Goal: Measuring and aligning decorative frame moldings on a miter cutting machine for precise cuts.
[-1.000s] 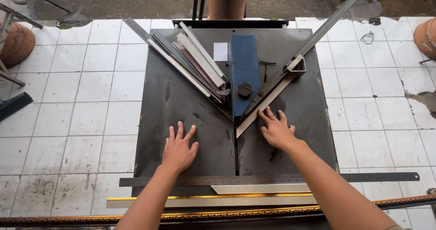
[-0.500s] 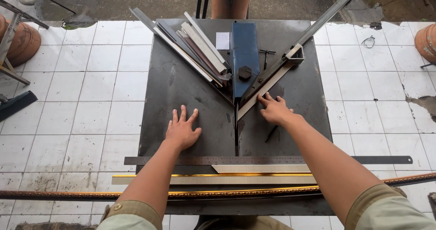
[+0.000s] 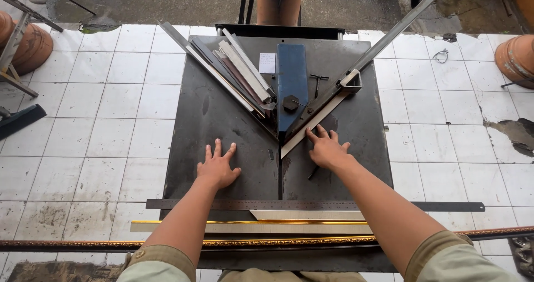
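Both hands have stayed where they were a second ago. The left hand [image 3: 218, 168] lies flat, fingers spread, on the dark metal table [image 3: 222, 120], left of the blue blade housing [image 3: 292, 84]. The right hand [image 3: 327, 148] presses open fingers on a pale moulding strip [image 3: 311, 127] just right of it. The far end of the angled metal rail [image 3: 400, 23] is cut off. The table stands on white floor tiles [image 3: 111, 126].

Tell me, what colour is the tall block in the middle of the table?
The block is blue, seen in the head view, just above the right hand.
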